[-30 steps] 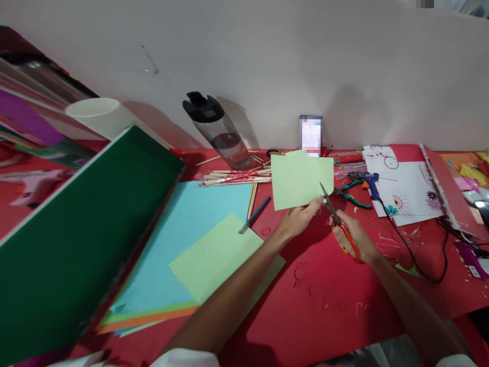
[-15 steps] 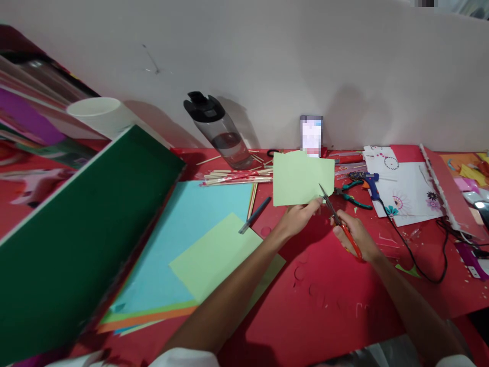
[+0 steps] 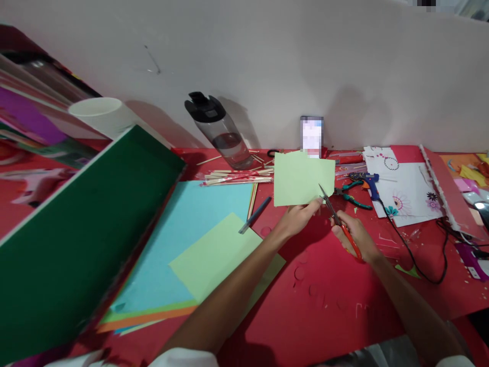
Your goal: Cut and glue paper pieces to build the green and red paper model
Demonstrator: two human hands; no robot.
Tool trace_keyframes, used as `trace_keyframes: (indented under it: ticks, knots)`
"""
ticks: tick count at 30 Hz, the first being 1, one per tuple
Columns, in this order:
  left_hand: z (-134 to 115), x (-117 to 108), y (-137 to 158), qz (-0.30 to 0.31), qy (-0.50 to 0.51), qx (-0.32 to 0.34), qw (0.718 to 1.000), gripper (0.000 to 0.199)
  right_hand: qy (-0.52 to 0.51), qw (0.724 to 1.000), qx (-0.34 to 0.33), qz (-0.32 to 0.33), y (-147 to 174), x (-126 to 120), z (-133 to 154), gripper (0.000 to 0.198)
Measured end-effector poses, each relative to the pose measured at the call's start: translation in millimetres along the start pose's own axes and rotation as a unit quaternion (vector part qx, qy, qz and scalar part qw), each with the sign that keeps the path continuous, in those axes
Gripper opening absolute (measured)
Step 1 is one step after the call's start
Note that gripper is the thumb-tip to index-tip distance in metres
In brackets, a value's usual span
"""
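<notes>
My left hand [image 3: 301,218] pinches a light green sheet of paper [image 3: 300,178] by its lower edge and holds it up off the table. In my right hand [image 3: 353,237] is a pair of scissors [image 3: 348,235] with orange-red handles, fingers wrapped round the grips. The blades lie at the lower right corner of the sheet, close to my left thumb; whether they are parted is hard to make out. Another light green sheet [image 3: 219,255] rests on a large light blue sheet [image 3: 160,275], partly under my left forearm. A dark cutter or pen [image 3: 255,215] lies across their edge.
A green board [image 3: 87,239] leans at the left beside a white paper roll [image 3: 97,109]. Behind stand a water bottle [image 3: 225,137] and a phone [image 3: 312,135]; wooden sticks [image 3: 233,177] lie nearby. Pliers [image 3: 355,196] and a blue glue gun [image 3: 372,184] with a trailing cord lie right.
Almost nothing differs. The paper, both hands and the scissors hold nearly the same place; the whole view has shifted very slightly.
</notes>
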State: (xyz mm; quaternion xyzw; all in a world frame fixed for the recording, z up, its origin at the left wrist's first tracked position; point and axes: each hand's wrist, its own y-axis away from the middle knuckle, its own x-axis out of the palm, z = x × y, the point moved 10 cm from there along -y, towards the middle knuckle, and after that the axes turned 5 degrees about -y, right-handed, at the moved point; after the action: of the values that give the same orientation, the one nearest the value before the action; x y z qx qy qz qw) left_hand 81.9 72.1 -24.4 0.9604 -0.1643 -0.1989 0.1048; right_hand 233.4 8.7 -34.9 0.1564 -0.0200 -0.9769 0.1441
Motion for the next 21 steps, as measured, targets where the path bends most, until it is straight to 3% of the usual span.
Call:
trace_keyframes:
  ticks: [14, 21]
  knots:
    - [-14, -1, -1, -0.002, 0.046, 0.057, 0.997, 0.046, -0.008, 1.0, 0.003, -0.025, 0, -4, -4, 0.037]
    - [-25, -2, -7, -0.016, 0.114, 0.13, 0.985, 0.036, -0.013, 1.0, 0.005, -0.019, 0, -3, -1, 0.031]
